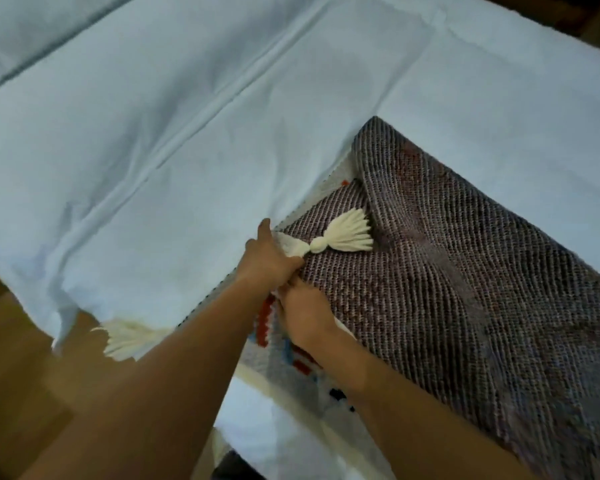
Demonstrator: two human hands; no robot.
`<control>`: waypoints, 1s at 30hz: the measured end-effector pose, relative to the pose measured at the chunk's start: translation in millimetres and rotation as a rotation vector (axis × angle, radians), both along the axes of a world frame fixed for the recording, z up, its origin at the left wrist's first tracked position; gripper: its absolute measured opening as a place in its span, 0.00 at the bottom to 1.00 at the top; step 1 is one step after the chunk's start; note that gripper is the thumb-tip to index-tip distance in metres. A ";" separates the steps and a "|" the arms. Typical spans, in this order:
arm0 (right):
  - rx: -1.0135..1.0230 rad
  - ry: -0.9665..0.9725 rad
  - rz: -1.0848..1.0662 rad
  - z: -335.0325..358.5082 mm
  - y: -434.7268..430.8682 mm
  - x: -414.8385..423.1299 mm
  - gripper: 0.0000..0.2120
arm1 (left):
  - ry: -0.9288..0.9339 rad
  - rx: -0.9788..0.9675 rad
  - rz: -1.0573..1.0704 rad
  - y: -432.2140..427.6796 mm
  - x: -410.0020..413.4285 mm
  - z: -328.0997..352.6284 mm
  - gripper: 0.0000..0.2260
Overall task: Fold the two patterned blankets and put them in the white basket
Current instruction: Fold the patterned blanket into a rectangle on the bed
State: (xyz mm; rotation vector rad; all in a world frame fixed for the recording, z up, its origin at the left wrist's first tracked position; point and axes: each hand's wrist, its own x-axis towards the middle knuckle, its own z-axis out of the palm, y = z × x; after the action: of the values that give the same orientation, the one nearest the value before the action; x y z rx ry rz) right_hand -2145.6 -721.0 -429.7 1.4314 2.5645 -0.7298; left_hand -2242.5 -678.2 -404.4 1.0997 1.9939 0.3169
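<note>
A patterned knitted blanket (465,289) lies partly folded on the bed, its purplish-grey reverse side up. A strip of its red, blue and grey pattern (274,344) shows at the near edge. My left hand (269,258) grips the blanket's corner where a cream tassel (343,233) fans out. Just below it, my right hand (305,313) pinches the same blanket edge. A second cream tassel (125,341) hangs off the bed's near corner. Neither a second blanket nor the white basket is in view.
The bed is covered by a pale blue-white sheet (187,116) with long creases. Wooden floor (18,375) shows at the lower left beyond the bed's corner. Something dark sits at the top right edge.
</note>
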 end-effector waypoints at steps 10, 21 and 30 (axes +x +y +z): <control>-0.095 -0.028 0.092 -24.7 -87.5 -82.5 0.20 | 0.216 -0.070 -0.038 -111.4 -118.3 -21.8 0.07; -0.190 -0.126 0.151 -22.6 -103.2 -112.6 0.20 | 0.299 -0.079 -0.511 -165.8 -175.2 -43.1 0.16; -0.307 -0.089 -0.019 -20.6 -105.2 -105.2 0.14 | 0.302 -0.037 -0.440 -159.9 -180.8 -43.5 0.16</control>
State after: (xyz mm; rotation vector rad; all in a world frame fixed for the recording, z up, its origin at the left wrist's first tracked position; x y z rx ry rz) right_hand -2250.8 -826.1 -450.3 1.3573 2.2554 -0.9882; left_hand -2423.3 -838.1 -447.8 1.5953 1.9316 -0.1241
